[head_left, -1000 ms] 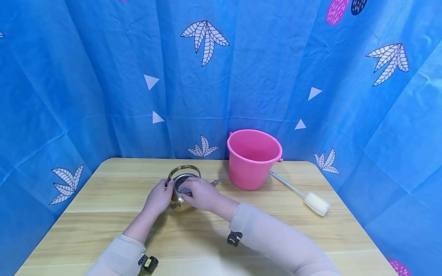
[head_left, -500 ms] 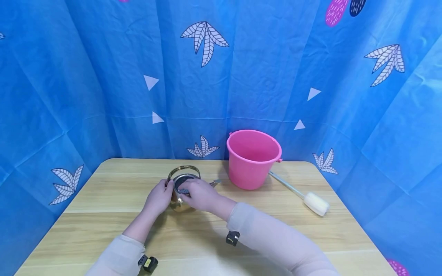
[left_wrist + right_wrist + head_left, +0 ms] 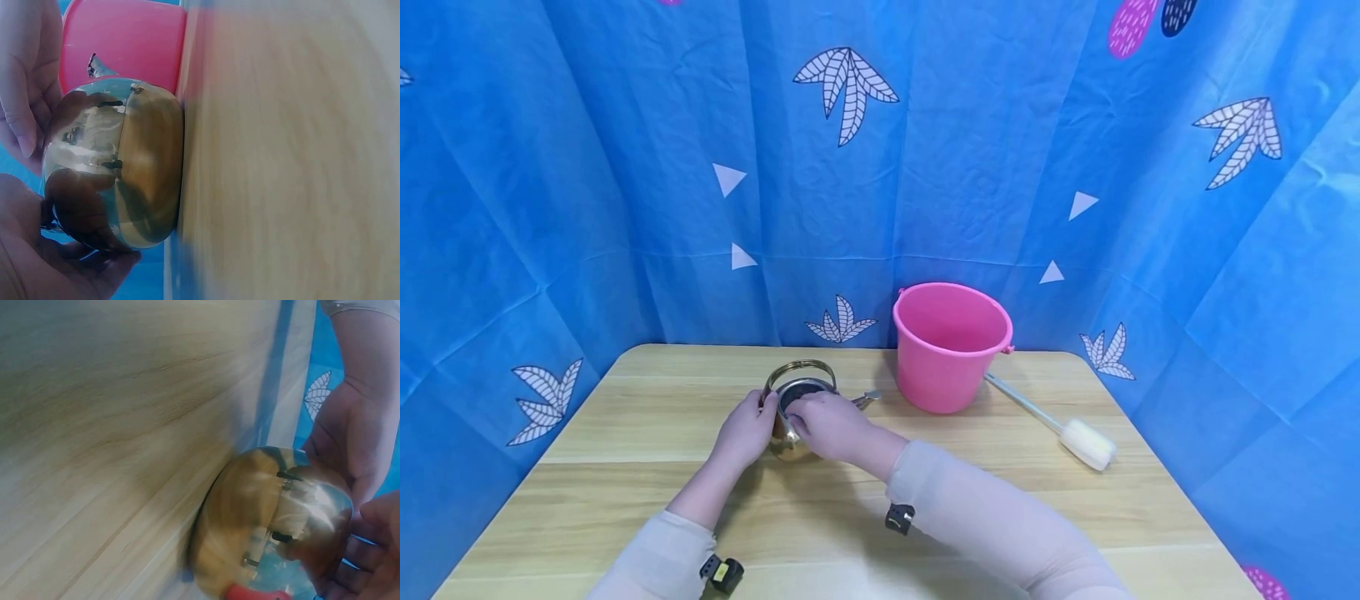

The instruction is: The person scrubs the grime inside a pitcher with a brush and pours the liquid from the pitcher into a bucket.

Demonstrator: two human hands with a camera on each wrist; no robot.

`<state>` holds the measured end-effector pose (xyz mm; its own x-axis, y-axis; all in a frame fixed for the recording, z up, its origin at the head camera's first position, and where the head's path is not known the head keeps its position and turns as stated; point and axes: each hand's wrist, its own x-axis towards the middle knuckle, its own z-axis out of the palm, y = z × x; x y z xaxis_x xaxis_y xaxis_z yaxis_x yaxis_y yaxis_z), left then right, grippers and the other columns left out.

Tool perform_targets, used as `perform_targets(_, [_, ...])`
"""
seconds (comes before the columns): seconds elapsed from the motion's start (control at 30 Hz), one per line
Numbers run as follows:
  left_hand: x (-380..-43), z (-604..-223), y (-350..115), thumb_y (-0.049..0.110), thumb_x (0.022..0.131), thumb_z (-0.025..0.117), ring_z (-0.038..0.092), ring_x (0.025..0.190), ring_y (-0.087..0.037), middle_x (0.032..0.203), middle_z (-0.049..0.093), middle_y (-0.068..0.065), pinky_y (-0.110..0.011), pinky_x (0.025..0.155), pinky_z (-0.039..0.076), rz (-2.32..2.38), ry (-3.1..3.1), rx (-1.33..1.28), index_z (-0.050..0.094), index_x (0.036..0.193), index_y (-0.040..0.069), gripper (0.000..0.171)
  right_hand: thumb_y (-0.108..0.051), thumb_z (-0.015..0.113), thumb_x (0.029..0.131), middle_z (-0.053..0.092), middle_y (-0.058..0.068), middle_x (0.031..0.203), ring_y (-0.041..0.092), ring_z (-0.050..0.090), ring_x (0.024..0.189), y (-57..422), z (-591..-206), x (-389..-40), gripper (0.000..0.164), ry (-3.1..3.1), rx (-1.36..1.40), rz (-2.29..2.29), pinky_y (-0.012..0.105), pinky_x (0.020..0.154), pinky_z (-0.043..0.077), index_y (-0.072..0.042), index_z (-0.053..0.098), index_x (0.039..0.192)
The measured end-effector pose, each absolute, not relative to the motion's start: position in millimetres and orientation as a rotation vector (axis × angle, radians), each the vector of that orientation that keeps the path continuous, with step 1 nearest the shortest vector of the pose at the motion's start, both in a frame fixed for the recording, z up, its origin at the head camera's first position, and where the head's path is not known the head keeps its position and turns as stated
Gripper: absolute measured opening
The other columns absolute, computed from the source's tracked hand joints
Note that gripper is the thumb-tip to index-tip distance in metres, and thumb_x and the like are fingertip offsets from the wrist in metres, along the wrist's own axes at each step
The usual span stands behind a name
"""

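A shiny brass-coloured kettle (image 3: 789, 444) with a raised hoop handle stands lidless on the wooden table, its spout (image 3: 869, 397) pointing right. My left hand (image 3: 748, 430) grips the kettle's left side at the foot of the handle, and in the left wrist view fingertips (image 3: 128, 259) lie against the curved body. At the round opening is my right hand (image 3: 830, 424), fingers bent down inside the rim. The grey speckled pad it pinched in the earlier frames is now hidden behind the hand. In the right wrist view its fingers (image 3: 365, 556) curl over the kettle's top edge.
Right of the kettle stands a pink bucket (image 3: 936, 375). A long-handled brush with a white sponge head (image 3: 1087, 444) lies on the table (image 3: 647, 417) beside it. Blue patterned cloth (image 3: 827, 200) hangs behind and along both sides.
My right hand has shifted slightly left and turned over the opening, so the grey pad no longer shows. The left hand and the kettle have stayed in place.
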<state>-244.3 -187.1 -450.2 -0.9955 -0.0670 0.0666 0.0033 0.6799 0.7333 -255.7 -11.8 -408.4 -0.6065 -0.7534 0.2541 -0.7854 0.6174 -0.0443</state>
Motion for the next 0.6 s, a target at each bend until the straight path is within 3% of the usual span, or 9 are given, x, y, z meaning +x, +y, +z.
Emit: perform_targets(0.6, [-245.5,-452.2,-186.8,0.034,0.109,0.030,0.050,0.125,-0.050,0.131,0.056,-0.033,-0.060,0.101,0.042,-1.207,-2.795,0.055,0.048,0.131,-0.010,0.052,-0.023,0.054,0.103,0.074,0.000,0.101,0.017,0.070,0.099,-19.0,-405.0,-256.1,0.019,-2.708,1.238,0.108,0.032,0.087,0.055,-0.015,0.071,0.101])
